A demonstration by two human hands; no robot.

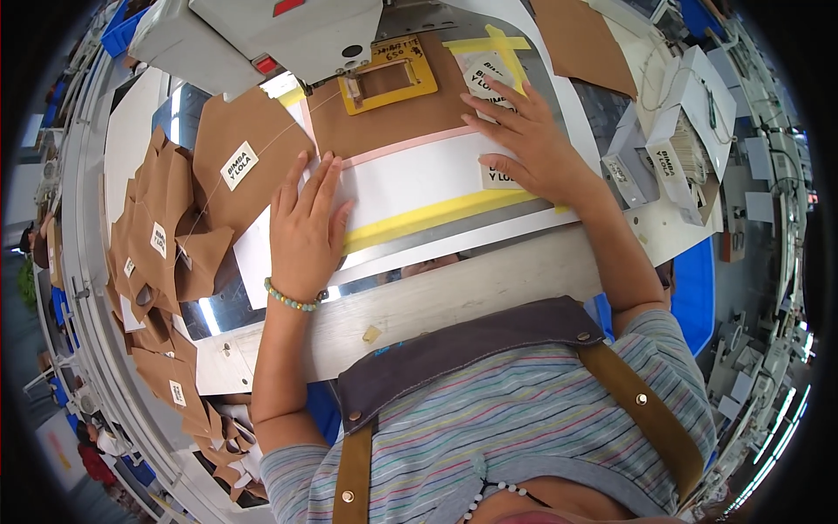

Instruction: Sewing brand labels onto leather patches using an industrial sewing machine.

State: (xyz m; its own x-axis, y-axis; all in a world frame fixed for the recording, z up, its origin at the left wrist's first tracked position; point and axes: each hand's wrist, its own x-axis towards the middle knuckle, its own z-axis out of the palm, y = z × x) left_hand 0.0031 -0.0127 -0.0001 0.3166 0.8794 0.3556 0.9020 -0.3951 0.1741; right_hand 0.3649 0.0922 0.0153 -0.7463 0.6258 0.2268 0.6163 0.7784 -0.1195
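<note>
A brown fabric piece [393,131] lies under the sewing machine [279,44], its near edge along a pink strip on a white sheet [410,179]. My left hand [305,229] lies flat on the sheet's left part, fingertips by the pink strip, nothing held. Spread fingers of my right hand [528,144] rest at the fabric's right end, touching or just over white printed labels [487,79]; another label [497,176] shows below the thumb. A yellow frame [423,98] with a rectangular opening sits on the fabric, next to the machine's needle area.
Sewn brown pieces [157,210] with white labels heap up at the left, joined by thread. One labelled piece [249,144] lies beside my left hand. At the right stands an open white box [694,131] packed with labels. Another brown piece [585,44] lies at the far right.
</note>
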